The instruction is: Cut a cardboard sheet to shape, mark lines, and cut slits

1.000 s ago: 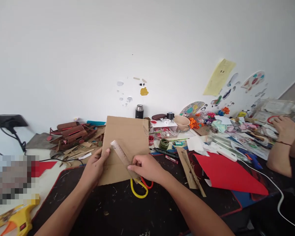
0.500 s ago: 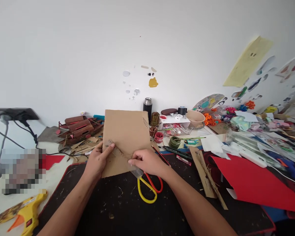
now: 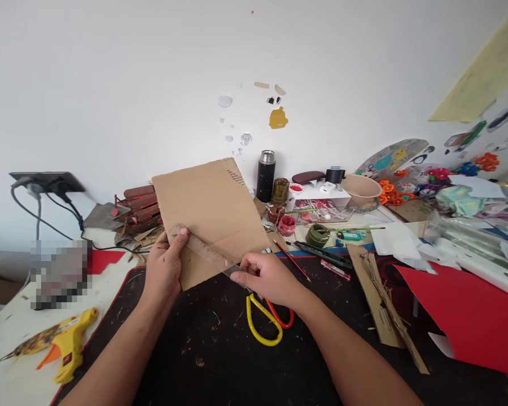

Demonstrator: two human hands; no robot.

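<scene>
My left hand (image 3: 164,265) grips the lower left of a brown cardboard sheet (image 3: 207,208), its thumb pressing one end of a clear ruler (image 3: 207,253) against the sheet. The ruler lies slantwise across the lower part of the cardboard. My right hand (image 3: 265,276) pinches the ruler's other end, near the sheet's lower edge. The cardboard is raised and tilted above the dark mat (image 3: 203,366). Just below my right hand lie scissors with yellow and red handles (image 3: 264,335); their blades are mostly hidden.
A yellow glue gun (image 3: 68,347) lies at left. Right of my hands are a red pencil (image 3: 294,262), cardboard strips with twigs (image 3: 383,304) and red paper (image 3: 474,321). Behind stand a black thermos (image 3: 266,177), paint jars (image 3: 287,225) and a bowl (image 3: 361,192).
The cardboard has turned counterclockwise and tipped in my hands. The ruler across it shows more plainly, and my right hand has moved slightly. The view has shifted.
</scene>
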